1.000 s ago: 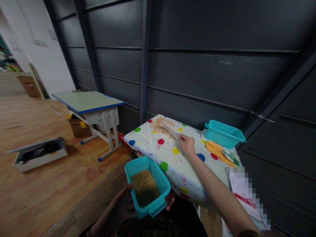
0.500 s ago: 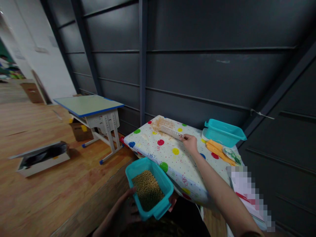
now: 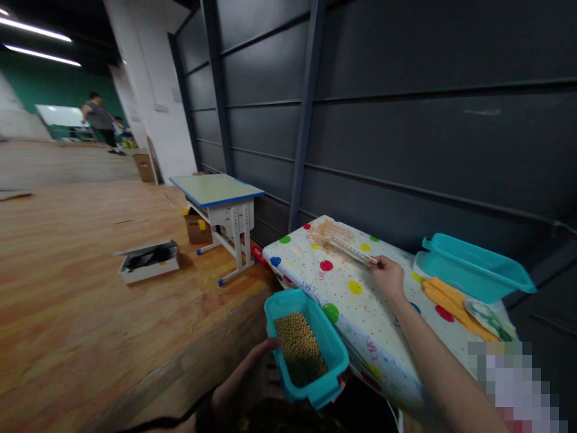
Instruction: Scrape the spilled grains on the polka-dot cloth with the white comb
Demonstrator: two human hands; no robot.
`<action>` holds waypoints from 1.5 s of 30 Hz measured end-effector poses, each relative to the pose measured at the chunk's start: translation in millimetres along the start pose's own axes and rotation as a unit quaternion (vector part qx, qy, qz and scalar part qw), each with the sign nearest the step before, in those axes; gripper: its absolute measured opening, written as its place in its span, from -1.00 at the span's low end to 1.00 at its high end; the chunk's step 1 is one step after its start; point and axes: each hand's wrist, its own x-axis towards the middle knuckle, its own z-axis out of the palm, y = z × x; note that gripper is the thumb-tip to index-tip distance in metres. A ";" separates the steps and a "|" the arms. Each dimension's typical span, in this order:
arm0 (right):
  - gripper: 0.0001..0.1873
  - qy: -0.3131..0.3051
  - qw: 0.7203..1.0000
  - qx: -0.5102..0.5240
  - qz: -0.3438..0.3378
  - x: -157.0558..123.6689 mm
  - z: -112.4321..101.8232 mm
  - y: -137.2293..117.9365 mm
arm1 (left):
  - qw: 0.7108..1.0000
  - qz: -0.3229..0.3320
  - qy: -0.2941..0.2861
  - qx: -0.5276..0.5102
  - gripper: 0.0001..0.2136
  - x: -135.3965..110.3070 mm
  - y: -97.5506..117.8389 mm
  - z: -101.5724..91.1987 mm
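Note:
My left hand [image 3: 252, 376] is closed on the near left side of a teal plastic tub [image 3: 336, 355], its thumb over the rim. Round, tan beans [image 3: 300, 346], like soybeans, partly fill the tub, held beside the table's front edge. My right hand [image 3: 388, 276] grips the near end of a long white strip with a row of holes [image 3: 351, 249]. The strip's far end reaches a scatter of light brown crumbs [image 3: 331, 233] on the dotted tablecloth [image 3: 311, 279]. Whether it touches the cloth I cannot tell.
At the table's right stand another teal tub [image 3: 478, 270], an orange cloth [image 3: 455, 304] and a round, green-patterned item [image 3: 489, 319]. A dark panelled wall [image 3: 406, 138] runs behind. Leftward are a school desk [image 3: 216, 189], an open box [image 3: 151, 264] and a distant person [image 3: 101, 117].
My view has turned left, so the table and both hands appear further right. A distant person has come into view. Both hands keep their holds; the strip remains over the crumbs.

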 end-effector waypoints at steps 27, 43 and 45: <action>-0.90 -0.084 0.996 -0.007 -0.016 -2.8 4.4 -22.9 | 0.990 -0.025 0.128 0.043 -0.09 11.1 3.4 3.8; -0.93 -0.123 0.991 0.024 -0.036 -8.7 -4.2 -15.6 | 0.992 -0.009 0.120 0.034 -0.24 10.4 6.9 2.1; -0.92 -0.129 0.991 0.024 -0.040 -8.1 -5.1 -15.4 | 0.992 0.000 0.121 0.029 -0.23 10.1 7.3 2.6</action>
